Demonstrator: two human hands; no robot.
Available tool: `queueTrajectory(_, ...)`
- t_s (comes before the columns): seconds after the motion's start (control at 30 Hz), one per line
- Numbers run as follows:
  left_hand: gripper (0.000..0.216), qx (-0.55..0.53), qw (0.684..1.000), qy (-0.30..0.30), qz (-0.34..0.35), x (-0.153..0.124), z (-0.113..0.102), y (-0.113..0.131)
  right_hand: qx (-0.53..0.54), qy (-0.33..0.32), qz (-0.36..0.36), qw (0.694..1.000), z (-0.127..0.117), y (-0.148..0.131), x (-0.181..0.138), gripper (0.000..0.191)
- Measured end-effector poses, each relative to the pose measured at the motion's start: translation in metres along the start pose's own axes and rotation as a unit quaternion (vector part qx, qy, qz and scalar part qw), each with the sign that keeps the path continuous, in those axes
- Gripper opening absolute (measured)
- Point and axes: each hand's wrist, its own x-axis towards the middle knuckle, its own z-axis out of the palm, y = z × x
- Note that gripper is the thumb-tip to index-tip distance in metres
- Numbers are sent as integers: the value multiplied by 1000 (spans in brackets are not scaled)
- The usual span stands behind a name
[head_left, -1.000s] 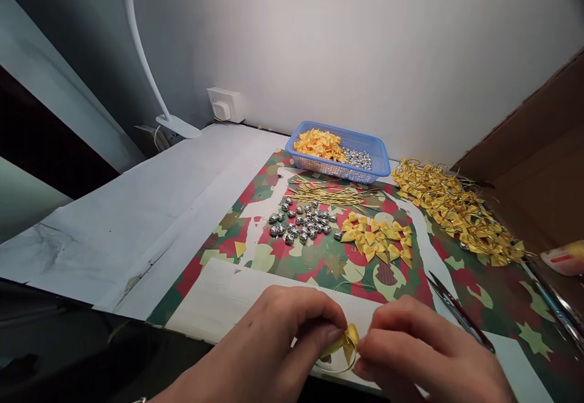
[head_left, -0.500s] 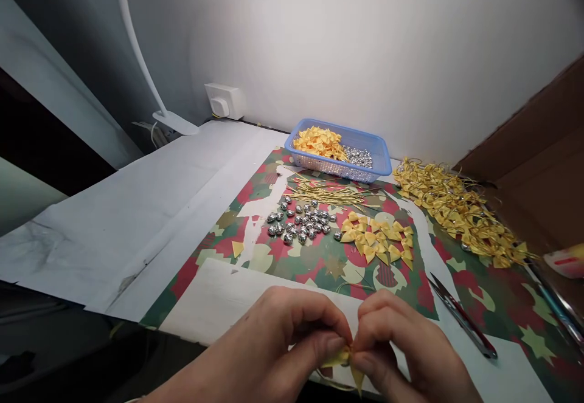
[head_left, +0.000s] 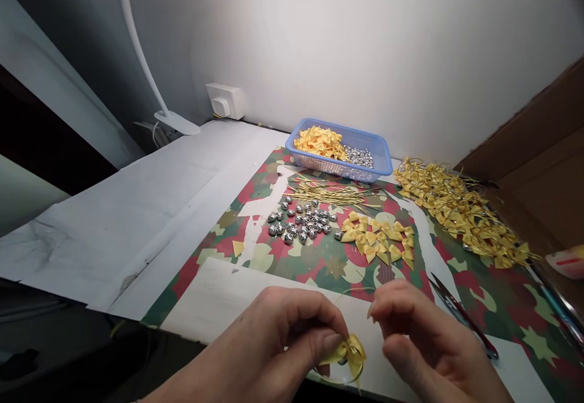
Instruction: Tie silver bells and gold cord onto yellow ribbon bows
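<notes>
The left hand (head_left: 296, 336) pinches a yellow bow (head_left: 354, 351) between thumb and forefinger at the near edge of the work surface. The bow's long axis runs roughly left to right: its left part lies partly under the thumb, its right part fans out toward the right hand, and a pointed tip hangs to the near side. A thin gold loop (head_left: 340, 382) curves below it.

The right hand (head_left: 381, 330) is just right of the bow, thumb and fingers parted, with nothing visible in its grasp.

At the far side, a blue basket (head_left: 382, 172) stands with its long side running left to right; it holds yellow bows (head_left: 319, 141) in its left part and small silver pieces (head_left: 359, 157) in its right. Nearer lie gold cords (head_left: 322, 194), then silver bells (head_left: 303, 238), with loose bows (head_left: 370, 251) to their right.
</notes>
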Motion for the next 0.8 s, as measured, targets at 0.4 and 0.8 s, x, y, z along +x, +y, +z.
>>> queueTrajectory(0.4,21,39,999,14,1,0,3,2,49,-92,43,994,17,-1,4,18)
queueTrajectory(0.8,16,-18,1000,-11,20,-9,-4,-10,128,-19,113,985,6,-3,10,23)
